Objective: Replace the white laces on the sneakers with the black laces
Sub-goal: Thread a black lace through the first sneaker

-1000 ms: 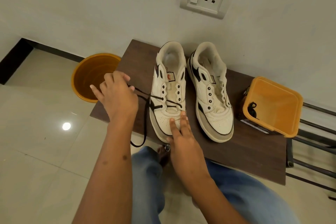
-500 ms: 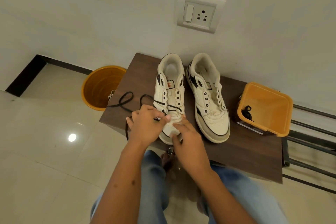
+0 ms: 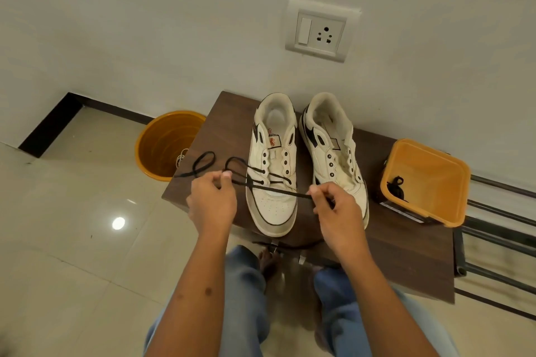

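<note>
Two hands pinch the black lace (image 3: 275, 190) — left hand (image 3: 211, 200) beside the sneaker (image 3: 272, 171), right hand (image 3: 336, 209) opposite — limp, light cord, best gripped near its stiff tip.

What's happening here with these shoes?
A person is threading a black lace into the left sneaker on a dark wooden table. The left hand pinches one end of the lace and the right hand pinches the other, pulling it across the toe end. Only the lowest eyelets are laced so far. The right sneaker has no lace at all. Another black lace waits in the square orange tub.
</note>
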`<state>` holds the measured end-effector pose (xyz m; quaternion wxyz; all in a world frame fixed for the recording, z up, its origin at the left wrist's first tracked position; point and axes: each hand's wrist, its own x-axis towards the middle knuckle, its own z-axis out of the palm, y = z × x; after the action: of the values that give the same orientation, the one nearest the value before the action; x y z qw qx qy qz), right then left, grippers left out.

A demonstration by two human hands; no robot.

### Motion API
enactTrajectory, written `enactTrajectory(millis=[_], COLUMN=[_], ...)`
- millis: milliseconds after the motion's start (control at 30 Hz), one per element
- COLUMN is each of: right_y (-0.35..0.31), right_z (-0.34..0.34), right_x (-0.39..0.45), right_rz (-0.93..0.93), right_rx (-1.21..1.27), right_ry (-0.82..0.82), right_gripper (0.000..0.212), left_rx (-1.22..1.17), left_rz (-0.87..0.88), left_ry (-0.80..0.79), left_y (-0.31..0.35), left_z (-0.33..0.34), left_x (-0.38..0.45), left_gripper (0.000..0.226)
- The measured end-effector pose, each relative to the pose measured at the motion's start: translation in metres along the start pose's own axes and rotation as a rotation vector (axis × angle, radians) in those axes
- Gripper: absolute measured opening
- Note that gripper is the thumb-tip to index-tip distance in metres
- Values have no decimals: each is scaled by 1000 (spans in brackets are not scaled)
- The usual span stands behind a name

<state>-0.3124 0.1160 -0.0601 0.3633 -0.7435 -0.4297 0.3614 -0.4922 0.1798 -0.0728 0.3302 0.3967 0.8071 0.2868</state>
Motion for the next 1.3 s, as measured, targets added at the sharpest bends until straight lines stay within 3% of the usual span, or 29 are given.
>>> enactTrajectory(millis=[67,100,167,233,300,333,433,500,567,667,767,833,1000,1100,1200,1300], right_y=[4,3,0,-5,-8,-9,-4,0,3,-1,-6,-5,-1,3,2,-4], right_z=[-2,0,5,7,5,2,-5,-8,-7,-1,3,1,-6,-5,0,5], right_x=[3,3,0,-2,-2,0,5,8,9,8,6,8,15,19,22,22], right_rz=[-57,-91,-167,-213,-216,-213,-191,-177,-187,-225,-254,-239,-176,-172,-161,-176], right_rx=[-14,-14,-14,31,58,56,10,-36,-92,-94,-20,-28,-113,-166,-151,-39], right_ry=[5,-19,-76,-100,-84,-68,-9,25,23,-51,-114,-84,-28,-25,-41,-53], right_gripper=[17,14,13,14,13,13,11,13,15,15,12,10,12,18,25,20], left_rx=[128,154,176,188,180,190,297,386,447,354,201,167,334,417,395,255], left_rz=[132,284,601,707,630,587,407,269,270,556,685,642,429,372,432,654], left_ry=[-72,-133,-307,-490,-546,-471,-52,51,-12,-253,-412,-356,-35,70,6,-232], left_y=[-6,-7,0,7,9,10,5,0,-3,3,13,15,8,8,12,15], left_z=[5,8,13,17,17,15,-3,-14,-14,-2,14,19,7,1,4,15], left_x=[-1,-3,-15,-29,-34,-33,-20,-10,-5,-14,-34,-36,-19,-17,-14,-15], left_gripper=[35,38,32,23,18,21,21,20,24,45,27,14,16,17,19,35])
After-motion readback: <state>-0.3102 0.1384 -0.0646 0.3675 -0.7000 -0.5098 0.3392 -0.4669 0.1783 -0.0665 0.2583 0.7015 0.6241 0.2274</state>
